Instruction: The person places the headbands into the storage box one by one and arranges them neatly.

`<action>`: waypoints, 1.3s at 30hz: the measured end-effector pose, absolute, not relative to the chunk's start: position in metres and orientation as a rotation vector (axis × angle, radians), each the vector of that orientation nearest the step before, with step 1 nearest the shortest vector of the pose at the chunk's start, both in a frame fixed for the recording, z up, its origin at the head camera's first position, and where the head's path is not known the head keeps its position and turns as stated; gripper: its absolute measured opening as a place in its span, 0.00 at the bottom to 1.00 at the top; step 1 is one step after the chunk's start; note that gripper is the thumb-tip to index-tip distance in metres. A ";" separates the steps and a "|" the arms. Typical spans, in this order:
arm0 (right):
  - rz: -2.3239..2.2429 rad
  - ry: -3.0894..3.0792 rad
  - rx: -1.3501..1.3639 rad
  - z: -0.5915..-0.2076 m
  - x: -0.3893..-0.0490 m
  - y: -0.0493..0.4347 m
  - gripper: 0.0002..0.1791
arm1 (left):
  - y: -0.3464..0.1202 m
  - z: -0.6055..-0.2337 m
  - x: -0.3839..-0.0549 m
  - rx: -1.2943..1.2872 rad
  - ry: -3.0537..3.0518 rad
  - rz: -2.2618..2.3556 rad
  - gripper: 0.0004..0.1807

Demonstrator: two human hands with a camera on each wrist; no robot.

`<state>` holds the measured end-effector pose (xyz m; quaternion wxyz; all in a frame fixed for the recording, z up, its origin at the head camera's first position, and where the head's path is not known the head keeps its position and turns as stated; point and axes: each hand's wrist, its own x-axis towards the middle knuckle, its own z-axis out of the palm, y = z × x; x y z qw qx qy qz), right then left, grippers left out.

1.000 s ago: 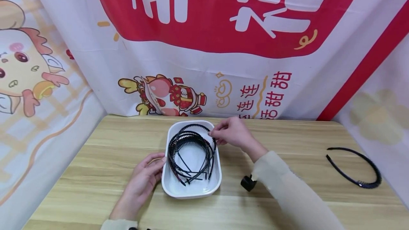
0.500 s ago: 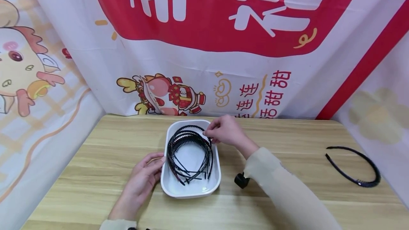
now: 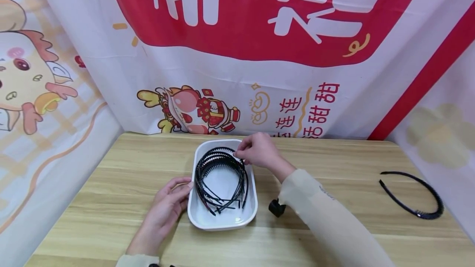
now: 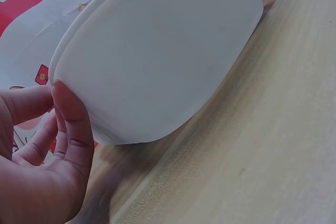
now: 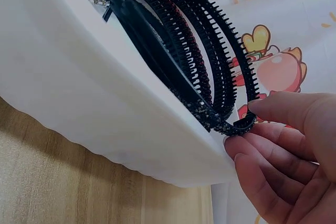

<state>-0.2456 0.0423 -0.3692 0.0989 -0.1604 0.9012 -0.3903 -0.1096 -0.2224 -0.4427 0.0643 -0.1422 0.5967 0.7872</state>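
Note:
A white plastic basin (image 3: 222, 224) stands on the table with several black toothed headbands (image 3: 219, 158) piled inside it. At the basin's far right corner, my right hand (image 3: 259, 151) pinches a glittery black headband (image 5: 249, 80) between thumb and fingers. That headband sits at the top of the pile, beside the rim in the right wrist view. My left hand (image 3: 165, 209) pinches the basin's left rim with thumb and forefinger; the left wrist view shows the grip (image 4: 55, 85) against the outer wall. The held headband's lower ends are hard to tell apart from the others.
A single black headband (image 3: 426, 213) lies on the wooden table (image 3: 334, 168) at the far right. A printed cloth (image 3: 237, 73) hangs behind the table, with more cloth at both sides. A small black device (image 3: 276, 208) is at the right sleeve's cuff.
My right hand has shifted slightly left along the basin's far right edge, and the pinched headband has come in closer over the pile. The left hand keeps its place on the rim.

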 end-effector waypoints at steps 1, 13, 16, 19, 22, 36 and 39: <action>-1.154 2.664 -0.476 -0.369 -0.246 0.042 0.05 | -0.222 -0.443 -0.110 -0.429 1.800 2.376 0.09; -1.172 2.657 -0.586 -0.368 -0.249 0.043 0.05 | -0.221 -0.444 -0.110 -0.412 1.790 2.389 0.09; -1.148 2.670 -0.633 -0.365 -0.251 0.043 0.04 | -0.221 -0.444 -0.110 -0.412 1.790 2.389 0.09; -1.134 2.670 -0.654 -0.363 -0.253 0.042 0.04 | -0.221 -0.444 -0.110 -0.414 1.790 2.391 0.09; -1.110 2.679 -0.675 -0.362 -0.255 0.041 0.03 | -0.221 -0.444 -0.110 -0.418 1.795 2.391 0.09; -0.984 2.685 -0.749 -0.360 -0.259 0.028 0.02 | -0.221 -0.444 -0.110 -0.431 1.789 2.393 0.09; -0.971 2.684 -0.769 -0.361 -0.260 0.025 0.03 | -0.221 -0.444 -0.110 -0.431 1.788 2.395 0.09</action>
